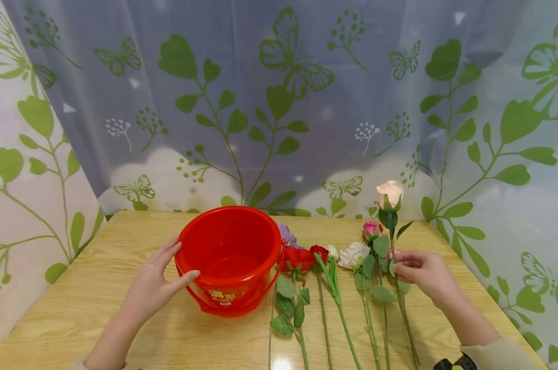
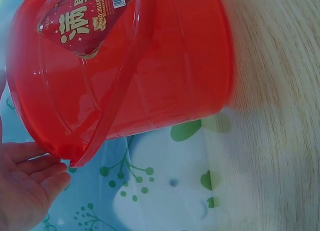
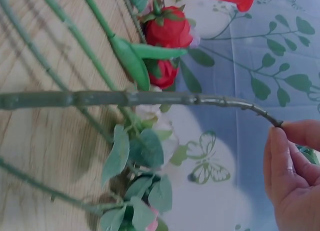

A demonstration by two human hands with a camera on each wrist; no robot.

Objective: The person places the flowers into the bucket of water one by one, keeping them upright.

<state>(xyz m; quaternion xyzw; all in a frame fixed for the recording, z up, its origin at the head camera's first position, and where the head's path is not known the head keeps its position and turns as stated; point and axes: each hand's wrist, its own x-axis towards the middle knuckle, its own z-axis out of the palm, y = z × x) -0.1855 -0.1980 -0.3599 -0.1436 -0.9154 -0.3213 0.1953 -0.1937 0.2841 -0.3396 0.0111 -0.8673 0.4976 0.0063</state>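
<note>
Tabletop of pale wood [image 1: 103, 262] runs open to its edge left of the left hand [image 1: 152, 277], fingers spread against a round red plastic bucket [image 1: 253, 292]. Right hand [image 1: 425, 272] pinches a peach artificial rose [image 1: 388, 218] by its green stem, long axis near-upright, bloom up above the fingertips.

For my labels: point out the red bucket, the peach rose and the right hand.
Red bucket [image 1: 228, 232]: head view, inner wall.
Peach rose [image 1: 390, 194]: head view, petals.
Right hand [image 1: 424, 275]: head view, middle of hand.
</note>
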